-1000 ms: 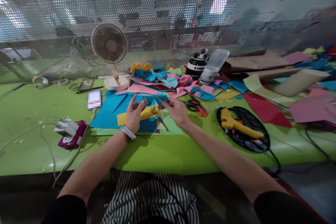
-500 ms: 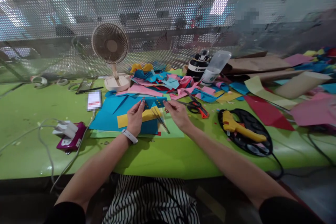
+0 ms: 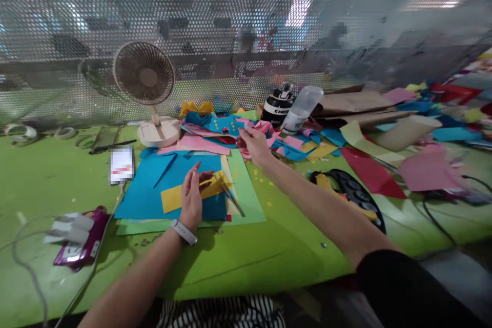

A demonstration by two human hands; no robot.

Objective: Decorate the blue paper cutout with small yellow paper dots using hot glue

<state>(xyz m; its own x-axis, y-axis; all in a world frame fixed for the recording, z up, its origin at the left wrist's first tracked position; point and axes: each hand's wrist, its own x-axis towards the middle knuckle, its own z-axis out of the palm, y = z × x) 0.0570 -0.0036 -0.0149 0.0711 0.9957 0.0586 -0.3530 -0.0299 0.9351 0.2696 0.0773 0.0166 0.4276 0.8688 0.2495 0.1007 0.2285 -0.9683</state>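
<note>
My right hand (image 3: 254, 146) reaches over the pile of paper scraps, thumb and fingers closed on the edge of a blue paper piece with yellow dots (image 3: 225, 125). That piece lies against the other blue and pink scraps, so its outline is hard to separate. My left hand (image 3: 192, 196), a pale band at its wrist, is open with nothing in it. It hovers over a yellow paper strip (image 3: 171, 200), beside metal tweezers (image 3: 233, 200). Beneath these lie blue sheets (image 3: 142, 192) on a light green sheet (image 3: 251, 210).
A fan (image 3: 159, 133), black bottle (image 3: 274, 110) and clear upturned bottle (image 3: 303, 107) stand at the back. A yellow glue gun (image 3: 326, 184) rests on a black palette (image 3: 348, 184), partly behind my right arm. At left are a phone (image 3: 121, 165) and purple power block (image 3: 86, 243) with cables.
My hands have parted. The right hand has carried the dotted blue piece forward to the scrap pile, while the left has let go and opened. The view has shifted right.
</note>
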